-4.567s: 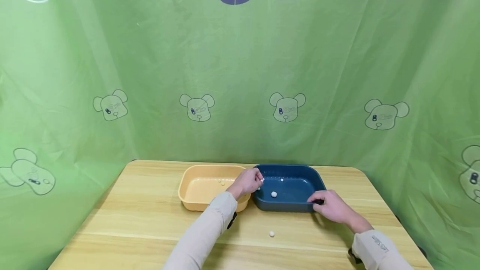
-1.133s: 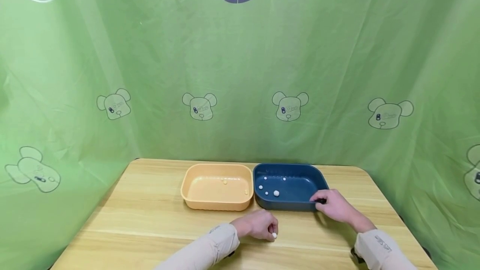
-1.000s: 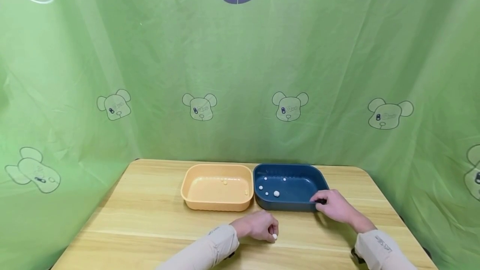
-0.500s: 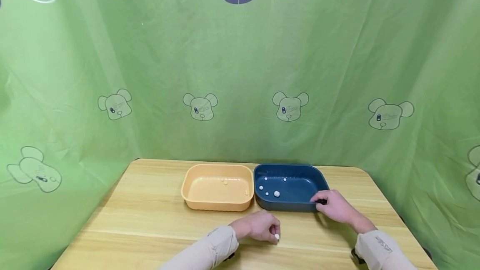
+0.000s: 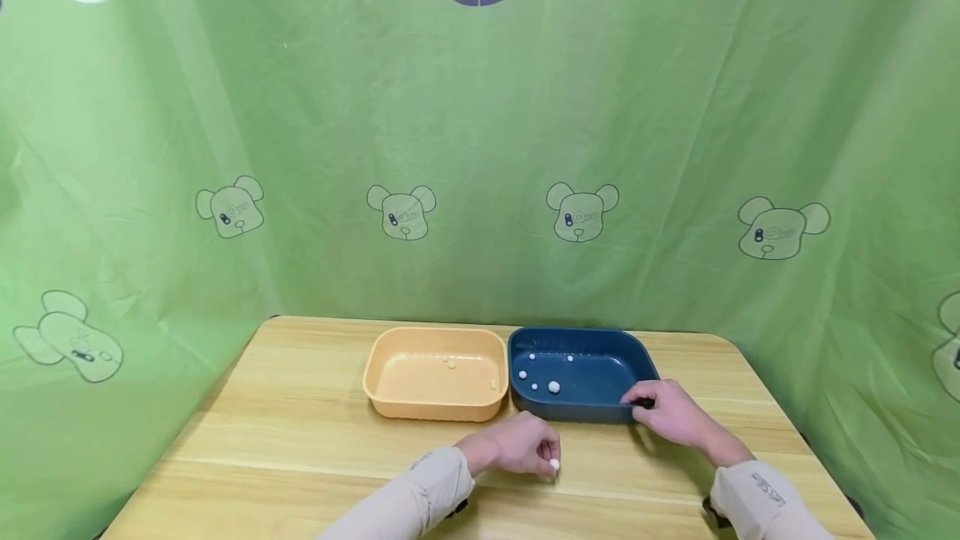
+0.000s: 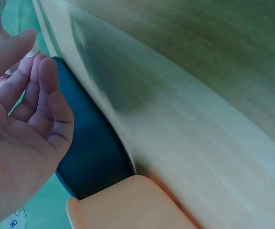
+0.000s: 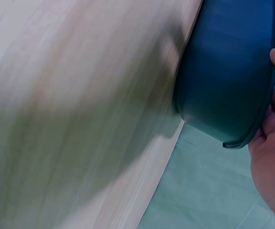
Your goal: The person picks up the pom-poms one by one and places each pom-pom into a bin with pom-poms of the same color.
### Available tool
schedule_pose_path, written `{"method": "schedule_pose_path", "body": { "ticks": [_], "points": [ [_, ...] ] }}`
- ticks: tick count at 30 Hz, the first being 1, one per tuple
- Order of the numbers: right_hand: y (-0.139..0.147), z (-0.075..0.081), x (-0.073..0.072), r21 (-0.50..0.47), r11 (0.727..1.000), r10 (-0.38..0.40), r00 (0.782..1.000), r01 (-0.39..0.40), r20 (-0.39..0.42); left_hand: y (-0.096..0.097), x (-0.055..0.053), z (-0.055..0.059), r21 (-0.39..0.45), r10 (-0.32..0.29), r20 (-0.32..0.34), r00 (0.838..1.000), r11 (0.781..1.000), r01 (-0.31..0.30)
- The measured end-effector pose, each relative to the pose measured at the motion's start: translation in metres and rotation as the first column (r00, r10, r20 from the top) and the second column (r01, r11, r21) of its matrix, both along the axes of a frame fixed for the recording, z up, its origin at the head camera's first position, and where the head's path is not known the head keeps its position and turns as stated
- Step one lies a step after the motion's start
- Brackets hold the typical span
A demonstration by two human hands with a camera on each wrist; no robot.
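My left hand (image 5: 517,444) pinches a small white ball (image 5: 554,464) between thumb and fingers, just in front of the blue tray (image 5: 573,412). In the left wrist view the ball (image 6: 34,49) shows partly at the fingertips, and the other fingers are loosely bent. My right hand (image 5: 673,415) grips the blue tray's rim at its near right corner. The thumb lies over the rim in the right wrist view. Inside the blue tray lie several white balls of different sizes, the largest ball (image 5: 553,387) near the front.
Left of the blue tray, close against it, stands a light orange tray (image 5: 435,411) with a few small yellowish balls (image 5: 452,365) in it. Both trays sit near the back edge of the wooden table (image 5: 300,423). A green printed curtain (image 5: 480,282) hangs behind and at both sides.
My left hand has moved from the blue tray to the table in front and now pinches the ball that lay there, lifting slightly. More balls show in the blue tray. My right hand stays.
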State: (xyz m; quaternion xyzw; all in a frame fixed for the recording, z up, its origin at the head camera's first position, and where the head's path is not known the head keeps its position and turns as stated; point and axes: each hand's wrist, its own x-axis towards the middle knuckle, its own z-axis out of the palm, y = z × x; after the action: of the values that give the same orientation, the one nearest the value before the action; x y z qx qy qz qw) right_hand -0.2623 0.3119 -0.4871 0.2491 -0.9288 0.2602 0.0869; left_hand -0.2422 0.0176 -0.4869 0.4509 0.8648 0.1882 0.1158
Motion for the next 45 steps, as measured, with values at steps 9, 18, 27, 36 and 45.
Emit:
{"method": "schedule_pose_path", "body": {
  "ticks": [9, 18, 27, 36, 45],
  "points": [
    [0.000, -0.001, 0.000, -0.006, 1.000, -0.003, 1.000, 0.003, 0.006, 0.001, -0.002, 0.003, 0.020, 0.032, 0.001, 0.999, 0.999, -0.032],
    [0.001, 0.001, 0.000, -0.008, 1.000, -0.001, 1.000, 0.002, 0.022, 0.003, -0.006, 0.012, 0.040, 0.027, -0.016, 0.999, 0.999, -0.027],
    [0.000, 0.000, 0.000, -0.005, 1.000, 0.003, 1.000, -0.003, 0.003, 0.002, -0.008, 0.021, 0.058, 0.040, -0.046, 0.998, 0.998, -0.038],
    [0.000, 0.001, 0.000, -0.004, 1.000, 0.001, 1.000, -0.001, 0.010, -0.001, -0.011, 0.030, 0.110, 0.094, -0.043, 0.995, 0.990, -0.088],
    [0.001, -0.001, -0.001, -0.006, 1.000, -0.002, 1.000, 0.002, 0.015, -0.003, -0.018, 0.037, 0.166, 0.155, -0.070, 0.985, 0.976, -0.141]
  ]
}}
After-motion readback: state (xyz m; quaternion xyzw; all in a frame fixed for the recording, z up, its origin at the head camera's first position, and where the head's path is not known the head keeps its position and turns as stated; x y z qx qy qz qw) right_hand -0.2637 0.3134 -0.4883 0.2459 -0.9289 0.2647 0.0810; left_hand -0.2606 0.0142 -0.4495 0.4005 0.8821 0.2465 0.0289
